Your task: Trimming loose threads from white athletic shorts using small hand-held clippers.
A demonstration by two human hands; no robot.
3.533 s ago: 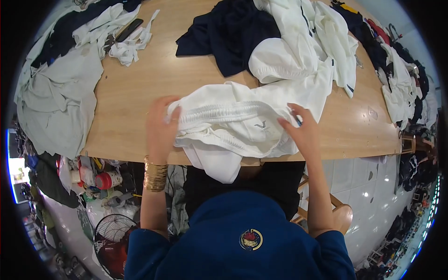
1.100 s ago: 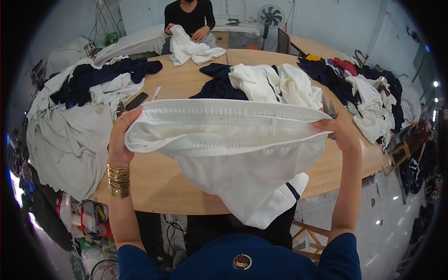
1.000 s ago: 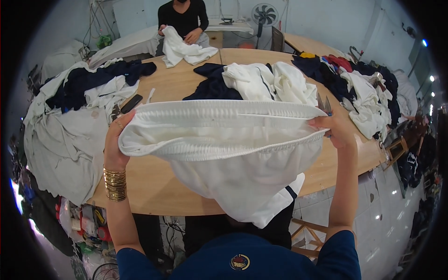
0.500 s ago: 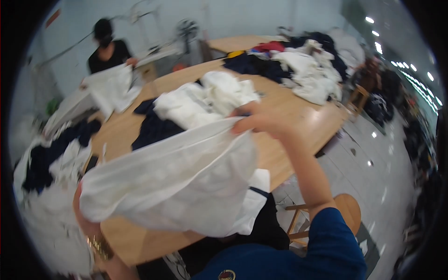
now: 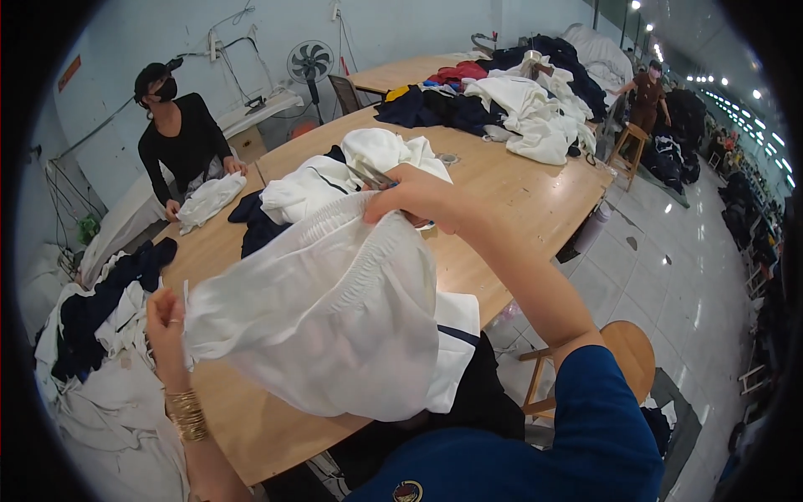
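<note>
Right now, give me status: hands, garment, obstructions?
Right hand gripping white garment by waistband, scissors in same hand. Left hand at opposite end, grip unclear. Clothes heaped on table beyond.

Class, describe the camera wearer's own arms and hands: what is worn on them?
The left hand and right hand wear no gloves. A stack of thin gold-coloured bangles circles the left wrist, and one left finger seems to carry a thin ring. A short dark blue sleeve ends near the right elbow.

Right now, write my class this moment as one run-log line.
white garment: held over table edge; right grip: holds garment, scissors; left grip: beside garment, contact unclear
</note>
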